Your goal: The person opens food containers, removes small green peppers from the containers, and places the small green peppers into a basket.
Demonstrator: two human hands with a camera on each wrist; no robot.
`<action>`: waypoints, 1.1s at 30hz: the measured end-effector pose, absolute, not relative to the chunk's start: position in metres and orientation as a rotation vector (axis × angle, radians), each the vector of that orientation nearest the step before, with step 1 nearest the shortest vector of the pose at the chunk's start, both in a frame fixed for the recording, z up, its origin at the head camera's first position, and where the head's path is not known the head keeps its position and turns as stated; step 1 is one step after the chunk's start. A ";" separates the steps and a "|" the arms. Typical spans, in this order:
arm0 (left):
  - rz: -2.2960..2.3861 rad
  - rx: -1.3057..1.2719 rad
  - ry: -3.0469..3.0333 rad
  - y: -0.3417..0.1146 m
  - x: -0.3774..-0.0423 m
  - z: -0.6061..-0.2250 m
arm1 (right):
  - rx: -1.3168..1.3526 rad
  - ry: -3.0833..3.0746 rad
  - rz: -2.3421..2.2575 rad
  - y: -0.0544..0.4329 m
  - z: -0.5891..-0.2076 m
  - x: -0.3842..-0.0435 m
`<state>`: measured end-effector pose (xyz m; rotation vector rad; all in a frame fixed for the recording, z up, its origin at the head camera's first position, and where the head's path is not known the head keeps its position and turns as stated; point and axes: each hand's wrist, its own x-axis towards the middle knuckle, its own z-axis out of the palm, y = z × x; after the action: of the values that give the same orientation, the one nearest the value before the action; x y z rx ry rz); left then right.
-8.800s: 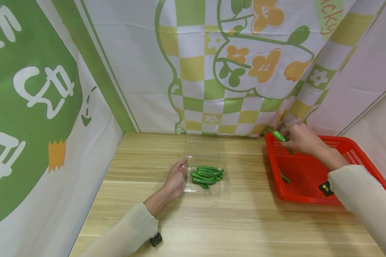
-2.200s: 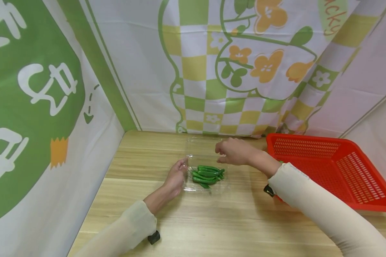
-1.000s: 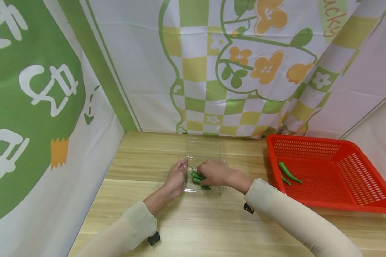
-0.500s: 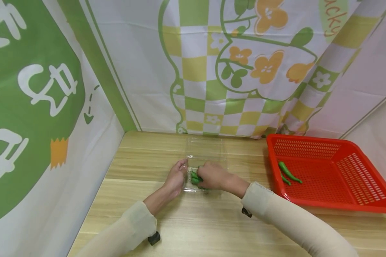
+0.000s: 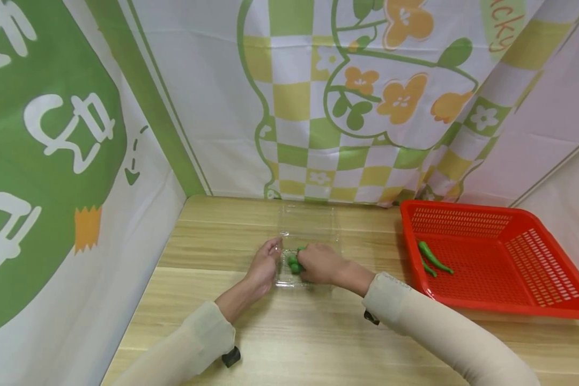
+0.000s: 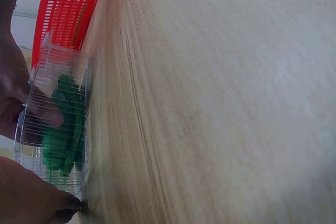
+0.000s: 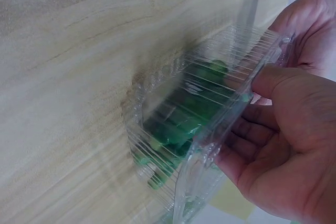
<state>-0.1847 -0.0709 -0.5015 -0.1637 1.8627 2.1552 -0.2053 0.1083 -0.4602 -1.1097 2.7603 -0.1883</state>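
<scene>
A clear plastic clamshell box [image 5: 289,282] lies with its lid [image 5: 309,220] folded back on the table. My left hand [image 5: 261,271] pinches the box's left side. Inside the box my right hand [image 5: 320,264] has its fingers around green chili peppers [image 5: 294,264], bunched toward the left; it hides part of them. In the left wrist view the right thumb lies against the peppers [image 6: 65,124] behind the ribbed wall. The right wrist view shows pepper ends [image 7: 157,177] through the clear plastic, with the right hand [image 7: 294,135] close by.
A red plastic basket [image 5: 492,311] stands on the right of the wooden table [image 5: 318,343]. Two green chili peppers [image 5: 434,258] lie at its left end. A printed cloth [image 5: 294,107] hangs behind the table.
My right hand has moved from the basket, where it held a chili pepper, left into the box. The peppers in the box are now bunched to the left. My left hand stays at the box.
</scene>
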 end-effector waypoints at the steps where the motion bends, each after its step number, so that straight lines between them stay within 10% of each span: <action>1: 2.159 -0.165 1.862 -0.071 -0.185 -0.501 | -1.108 2.759 -0.190 0.108 -0.460 -0.205; 33: 2.159 -0.161 1.856 -0.071 -0.185 -0.502 | -1.129 2.703 -0.340 0.119 -0.432 -0.212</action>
<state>-0.1850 -0.0714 -0.5020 -0.1607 1.8560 2.1588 -0.2116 0.1194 -0.4321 -1.1286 2.7031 -0.3395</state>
